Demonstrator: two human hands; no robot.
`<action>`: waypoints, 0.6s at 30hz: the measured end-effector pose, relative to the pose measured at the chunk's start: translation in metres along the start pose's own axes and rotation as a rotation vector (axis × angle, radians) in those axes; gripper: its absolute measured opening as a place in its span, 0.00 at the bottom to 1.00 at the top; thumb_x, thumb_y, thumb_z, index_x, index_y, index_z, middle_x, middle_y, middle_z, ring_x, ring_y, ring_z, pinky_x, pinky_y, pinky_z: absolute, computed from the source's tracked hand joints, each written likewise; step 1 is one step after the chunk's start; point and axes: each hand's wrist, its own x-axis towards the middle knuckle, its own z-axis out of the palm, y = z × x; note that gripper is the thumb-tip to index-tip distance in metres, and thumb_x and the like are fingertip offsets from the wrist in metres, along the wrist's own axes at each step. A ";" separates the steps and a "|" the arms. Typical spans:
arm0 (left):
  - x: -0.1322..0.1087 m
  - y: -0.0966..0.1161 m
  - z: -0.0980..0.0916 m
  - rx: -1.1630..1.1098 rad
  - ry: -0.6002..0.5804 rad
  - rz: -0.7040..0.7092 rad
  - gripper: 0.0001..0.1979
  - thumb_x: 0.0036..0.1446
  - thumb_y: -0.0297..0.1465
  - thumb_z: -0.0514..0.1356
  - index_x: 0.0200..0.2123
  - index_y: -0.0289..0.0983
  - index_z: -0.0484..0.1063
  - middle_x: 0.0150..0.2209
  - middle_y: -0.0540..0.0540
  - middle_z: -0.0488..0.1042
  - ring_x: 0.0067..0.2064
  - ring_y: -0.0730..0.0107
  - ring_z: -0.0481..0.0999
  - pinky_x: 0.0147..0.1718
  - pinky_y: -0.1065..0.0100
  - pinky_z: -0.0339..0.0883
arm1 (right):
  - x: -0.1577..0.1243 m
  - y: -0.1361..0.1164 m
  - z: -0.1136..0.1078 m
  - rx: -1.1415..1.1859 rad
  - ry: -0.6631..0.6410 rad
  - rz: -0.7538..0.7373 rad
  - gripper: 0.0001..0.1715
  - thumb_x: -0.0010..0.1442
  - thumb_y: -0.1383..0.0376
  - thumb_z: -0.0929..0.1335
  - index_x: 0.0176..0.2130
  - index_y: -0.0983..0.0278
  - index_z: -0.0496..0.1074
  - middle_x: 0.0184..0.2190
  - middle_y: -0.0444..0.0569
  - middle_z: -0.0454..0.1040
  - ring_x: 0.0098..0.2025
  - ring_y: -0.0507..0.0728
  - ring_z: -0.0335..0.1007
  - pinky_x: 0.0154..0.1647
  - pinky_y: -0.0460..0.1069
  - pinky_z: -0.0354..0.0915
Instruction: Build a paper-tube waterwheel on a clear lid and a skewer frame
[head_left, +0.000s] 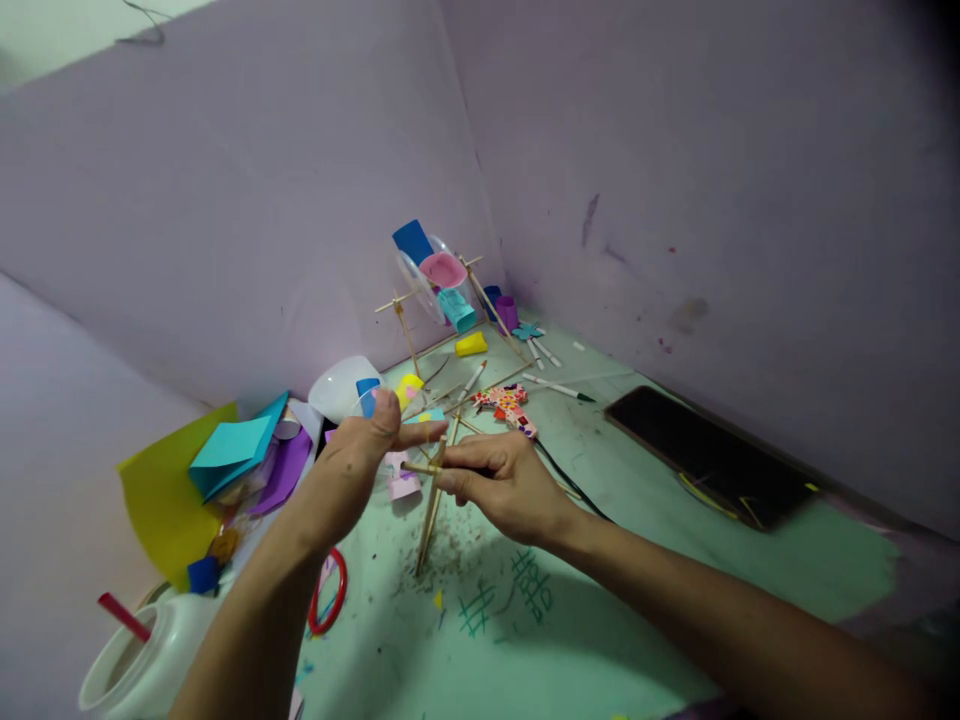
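Observation:
My right hand (510, 480) pinches crossed thin wooden sticks (432, 510) where they meet; their lower ends point down to the table. My left hand (356, 455) is beside the crossing, thumb raised and index finger reaching over toward the sticks. A thin yellowish rubber band (427, 446) seems stretched between that index finger and the joint, though it is hard to make out. Behind the hands stands a wheel-like model (442, 270) of clear discs and coloured paper cups on a stick frame. A patterned glue gun (506, 405) lies just past my right hand.
A phone (705, 455) lies at the right. Coloured paper (176, 490), a white bowl (345, 388) and a white jar (142, 650) stand at the left. A red ring (328, 592) lies in front. Markers (559, 387) and a purple paper roll (507, 313) are near the corner walls.

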 end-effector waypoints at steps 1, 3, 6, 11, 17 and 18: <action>0.005 -0.001 -0.001 -0.066 -0.071 -0.030 0.34 0.58 0.53 0.39 0.36 0.39 0.79 0.42 0.43 0.78 0.51 0.52 0.72 0.53 0.50 0.60 | 0.000 0.000 0.000 0.009 0.000 -0.003 0.09 0.50 0.71 0.68 0.20 0.65 0.74 0.16 0.40 0.65 0.21 0.47 0.60 0.25 0.44 0.58; 0.014 0.001 -0.002 -0.192 -0.215 -0.099 0.34 0.58 0.53 0.40 0.34 0.38 0.79 0.38 0.41 0.79 0.45 0.54 0.75 0.50 0.52 0.63 | 0.000 -0.001 0.000 0.037 -0.002 -0.009 0.08 0.50 0.70 0.68 0.21 0.64 0.75 0.17 0.40 0.66 0.21 0.47 0.60 0.24 0.43 0.58; 0.023 0.009 0.001 -0.269 -0.289 -0.192 0.33 0.56 0.53 0.43 0.29 0.36 0.79 0.32 0.40 0.80 0.39 0.55 0.78 0.47 0.53 0.66 | 0.000 -0.001 0.000 0.038 -0.003 -0.001 0.08 0.49 0.70 0.68 0.21 0.65 0.75 0.17 0.40 0.66 0.22 0.48 0.60 0.23 0.43 0.57; 0.026 0.028 0.006 0.044 -0.121 0.029 0.32 0.56 0.54 0.42 0.30 0.41 0.79 0.37 0.44 0.79 0.45 0.55 0.75 0.49 0.56 0.64 | 0.001 -0.001 0.001 0.026 -0.013 0.065 0.11 0.50 0.70 0.67 0.18 0.66 0.71 0.15 0.39 0.63 0.20 0.47 0.56 0.21 0.43 0.54; 0.008 0.040 0.021 0.502 -0.017 0.381 0.30 0.61 0.46 0.40 0.28 0.38 0.78 0.41 0.42 0.78 0.54 0.51 0.69 0.51 0.49 0.61 | 0.001 0.005 0.001 0.006 0.037 0.060 0.14 0.49 0.69 0.67 0.15 0.66 0.68 0.14 0.39 0.63 0.19 0.46 0.56 0.20 0.43 0.54; 0.003 0.037 0.023 0.596 0.038 0.462 0.27 0.62 0.43 0.42 0.31 0.38 0.77 0.45 0.42 0.76 0.57 0.49 0.64 0.54 0.45 0.56 | 0.001 0.006 0.001 -0.010 0.051 0.048 0.13 0.50 0.69 0.67 0.16 0.67 0.69 0.15 0.40 0.65 0.20 0.47 0.57 0.21 0.43 0.55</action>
